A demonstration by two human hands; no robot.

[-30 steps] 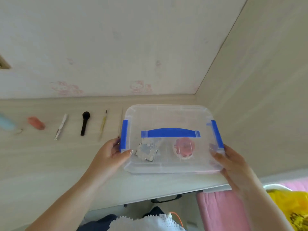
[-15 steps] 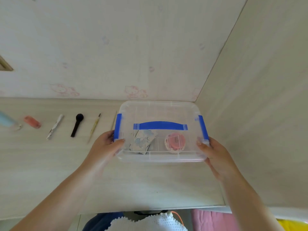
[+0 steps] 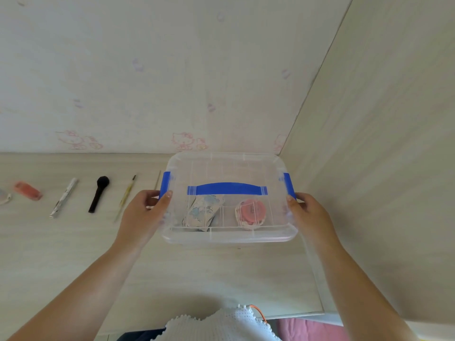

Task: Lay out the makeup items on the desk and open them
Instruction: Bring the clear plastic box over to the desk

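Got the clear storage box (image 3: 229, 196) on the desk (image 3: 61, 242) in the corner, left hand (image 3: 145, 212) and right hand (image 3: 307, 212) gripping its ends. Looks light, stiff, slick plastic; I'd grab the blue latches (image 3: 165, 183).

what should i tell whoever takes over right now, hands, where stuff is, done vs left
Left hand and right hand each grip a side of the clear plastic box with blue latches, lid on.
Inside: a pale blue patterned pouch and a round pink compact.
Laid out on the desk: red-orange case, silver tube, black brush, thin yellow brush.
Left: unlatch the box, lay out the pouch and compact, open the items.
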